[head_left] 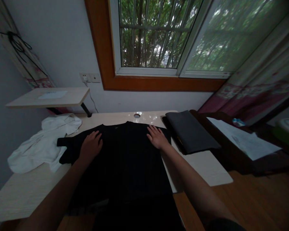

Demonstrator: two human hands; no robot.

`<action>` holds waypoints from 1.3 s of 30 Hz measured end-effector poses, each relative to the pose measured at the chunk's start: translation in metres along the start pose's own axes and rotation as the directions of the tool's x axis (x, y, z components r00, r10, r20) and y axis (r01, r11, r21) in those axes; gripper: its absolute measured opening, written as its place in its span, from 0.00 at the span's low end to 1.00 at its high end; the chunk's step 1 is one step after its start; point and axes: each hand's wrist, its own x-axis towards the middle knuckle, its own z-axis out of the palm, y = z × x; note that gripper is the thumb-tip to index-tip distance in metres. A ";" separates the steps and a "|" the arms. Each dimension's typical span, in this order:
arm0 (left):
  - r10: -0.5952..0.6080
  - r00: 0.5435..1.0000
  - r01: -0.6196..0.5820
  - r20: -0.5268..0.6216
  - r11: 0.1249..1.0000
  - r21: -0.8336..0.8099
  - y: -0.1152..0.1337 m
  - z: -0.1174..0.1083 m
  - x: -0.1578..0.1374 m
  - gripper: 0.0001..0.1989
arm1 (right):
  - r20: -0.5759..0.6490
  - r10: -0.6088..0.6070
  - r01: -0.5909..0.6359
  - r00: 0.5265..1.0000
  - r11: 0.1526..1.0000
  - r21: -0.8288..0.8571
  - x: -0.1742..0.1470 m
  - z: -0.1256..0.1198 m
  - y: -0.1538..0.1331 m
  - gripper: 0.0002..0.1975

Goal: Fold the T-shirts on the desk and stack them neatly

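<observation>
A black T-shirt (127,157) lies spread out on the pale wooden desk (9,195), its collar toward the window. Its short sleeve on the left sticks out past my left hand (91,144), which rests on the cloth near that shoulder with the fingers stretched forward. My right hand (157,136) lies flat on the opposite shoulder, fingers spread. Neither hand grips the fabric. The shirt's lower part runs toward my body and merges with dark cloth there, so its hem is hard to make out.
Crumpled white clothing (45,141) lies at the left, below a raised shelf (50,96). A dark grey folder (192,131) sits at the desk's right. Beyond it, papers (243,138) rest on a dark surface. A round cable hole (137,115) is near the back edge.
</observation>
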 end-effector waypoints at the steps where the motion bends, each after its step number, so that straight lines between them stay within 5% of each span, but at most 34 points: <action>1: -0.008 1.000 0.008 0.020 1.000 0.006 0.002 0.000 -0.008 0.24 | 0.001 -0.003 0.003 1.000 1.000 -0.001 0.003 0.000 0.002 0.30; 7: -0.059 0.998 0.058 0.026 0.998 0.026 0.004 0.002 -0.025 0.30 | 0.030 -0.014 0.014 0.999 1.000 0.009 0.019 0.002 0.013 0.30; 25: -0.091 0.973 0.070 0.212 0.992 0.105 -0.015 0.023 0.064 0.37 | 0.122 0.021 -0.017 0.992 0.999 -0.034 0.073 0.005 0.036 0.34; 39: -0.064 0.971 0.048 0.229 0.996 0.074 -0.020 0.030 0.093 0.37 | 0.107 -0.035 0.030 0.994 0.999 0.043 0.095 0.006 0.054 0.34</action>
